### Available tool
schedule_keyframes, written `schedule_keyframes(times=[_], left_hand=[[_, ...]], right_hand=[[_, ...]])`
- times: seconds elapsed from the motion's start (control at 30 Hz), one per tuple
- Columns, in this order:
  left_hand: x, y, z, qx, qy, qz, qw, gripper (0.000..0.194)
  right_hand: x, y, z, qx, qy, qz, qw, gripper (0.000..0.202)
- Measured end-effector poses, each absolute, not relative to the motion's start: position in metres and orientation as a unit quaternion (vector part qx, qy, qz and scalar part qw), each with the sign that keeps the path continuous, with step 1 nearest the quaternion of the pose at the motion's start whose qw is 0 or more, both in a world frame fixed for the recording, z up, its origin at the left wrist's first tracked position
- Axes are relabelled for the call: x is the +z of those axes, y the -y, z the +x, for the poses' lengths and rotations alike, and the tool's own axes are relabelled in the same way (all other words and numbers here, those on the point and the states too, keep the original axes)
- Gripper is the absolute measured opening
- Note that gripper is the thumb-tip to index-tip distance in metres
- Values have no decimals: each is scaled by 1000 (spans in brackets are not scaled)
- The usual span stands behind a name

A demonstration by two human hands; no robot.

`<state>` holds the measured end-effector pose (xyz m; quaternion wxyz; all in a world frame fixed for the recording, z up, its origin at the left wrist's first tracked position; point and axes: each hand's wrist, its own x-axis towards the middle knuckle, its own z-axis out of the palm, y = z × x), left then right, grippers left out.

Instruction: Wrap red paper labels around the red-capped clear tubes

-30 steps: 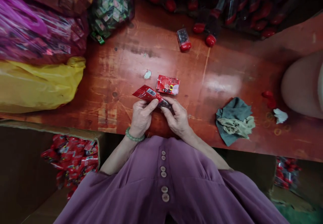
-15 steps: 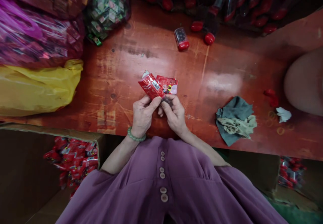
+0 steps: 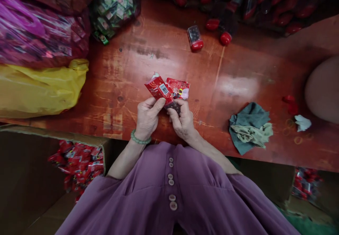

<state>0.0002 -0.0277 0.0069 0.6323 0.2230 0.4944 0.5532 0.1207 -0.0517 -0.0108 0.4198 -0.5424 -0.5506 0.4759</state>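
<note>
My left hand (image 3: pixel 148 116), with a green bead bracelet at the wrist, pinches a red printed packet (image 3: pixel 158 86) with a barcode. The packet is tilted and its far end gapes. At the packet's near end, my right hand (image 3: pixel 182 120) grips a clear container (image 3: pixel 174 106) with dark balls in it. I cannot tell how far the container sits inside the packet. Just beyond my right fingers is a second red packet (image 3: pixel 178 86). Farther off lies a clear container with a red cap (image 3: pixel 196 39), also holding dark balls.
Bags of small packets (image 3: pixel 60 33) and a yellow bag (image 3: pixel 42 90) are at the left. Red-capped containers (image 3: pixel 265 1) crowd the far side. A grey-green cloth (image 3: pixel 250 127) lies at the right. Below the table edge, an open carton (image 3: pixel 104 145) holds red packets.
My hands have drawn slightly apart, and more of the dark-filled container shows between them. The view has shifted a little, so the table things appear displaced.
</note>
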Motion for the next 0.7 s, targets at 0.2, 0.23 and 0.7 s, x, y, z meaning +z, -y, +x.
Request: schedule_keyframes(times=[0.2,0.23,0.7], left_hand=[[2,37,5,551,-493,212,639,27],[2,38,4,548,-496,218,637,24],[7,35,-6,543,-481,269,634,50]], right_hand=[[-10,51,116,565,463,-506,458,26],[-9,50,115,598,437,-489,461,26],[-11,44,114,623,401,-473,476,43]])
